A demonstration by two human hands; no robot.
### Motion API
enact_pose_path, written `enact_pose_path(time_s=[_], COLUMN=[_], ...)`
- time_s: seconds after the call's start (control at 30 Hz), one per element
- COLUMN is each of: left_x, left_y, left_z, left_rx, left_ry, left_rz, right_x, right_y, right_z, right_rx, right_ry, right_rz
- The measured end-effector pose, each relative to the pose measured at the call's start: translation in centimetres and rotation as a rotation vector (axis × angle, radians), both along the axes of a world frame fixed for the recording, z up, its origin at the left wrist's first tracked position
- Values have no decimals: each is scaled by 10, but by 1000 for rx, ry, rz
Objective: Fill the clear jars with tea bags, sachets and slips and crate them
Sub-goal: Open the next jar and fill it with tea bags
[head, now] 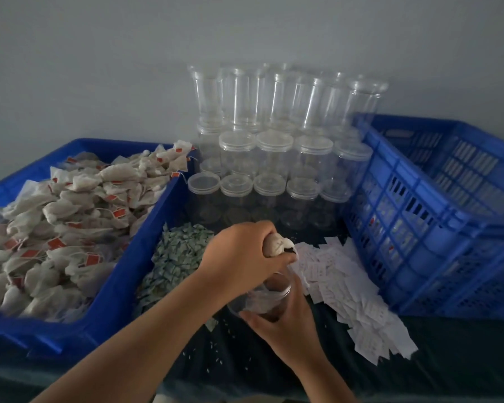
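The left hand (242, 251) is clutching tea bags (277, 244) over the jar (269, 298) the right hand (282, 318) is gripping, towards the desk (245, 359) front edge. Sachets (175, 257) and slips (346, 283) are flanking it, and lidded jars (274, 158) are crowding behind.

One wide view only, worn on the person's head: it looks forward and down across the desk (448, 359), close enough that it fills the lower frame, the wall (99, 53) filling the upper third.
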State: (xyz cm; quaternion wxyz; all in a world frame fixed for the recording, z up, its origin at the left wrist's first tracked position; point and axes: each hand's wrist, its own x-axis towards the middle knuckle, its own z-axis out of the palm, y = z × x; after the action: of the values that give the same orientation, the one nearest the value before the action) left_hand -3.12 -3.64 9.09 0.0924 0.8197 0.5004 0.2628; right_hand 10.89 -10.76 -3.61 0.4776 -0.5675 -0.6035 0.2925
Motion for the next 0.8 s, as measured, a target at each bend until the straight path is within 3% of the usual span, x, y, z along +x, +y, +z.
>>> enact_pose_path(time_s=[0.2, 0.4, 0.57, 0.67, 0.8], left_x=[-20, -16, -18, -14, -11], left_y=[12, 5, 4, -2, -3], left_z=[23, 33, 45, 36, 24], left_rx=[-248, -344, -601, -401, -173], left_ry=[32, 277, -123, -68, 138], left_rz=[-155, -193, -256, -350, -299], right_x=[3, 3, 0, 0, 2], right_y=[1, -1, -3, -1, -1], right_z=[2, 4, 4, 1, 3], right_rx=[21, 11, 19, -1, 8], right_ry=[-32, 10, 20, 62, 64], right_rz=[-11, 4, -9, 3, 4])
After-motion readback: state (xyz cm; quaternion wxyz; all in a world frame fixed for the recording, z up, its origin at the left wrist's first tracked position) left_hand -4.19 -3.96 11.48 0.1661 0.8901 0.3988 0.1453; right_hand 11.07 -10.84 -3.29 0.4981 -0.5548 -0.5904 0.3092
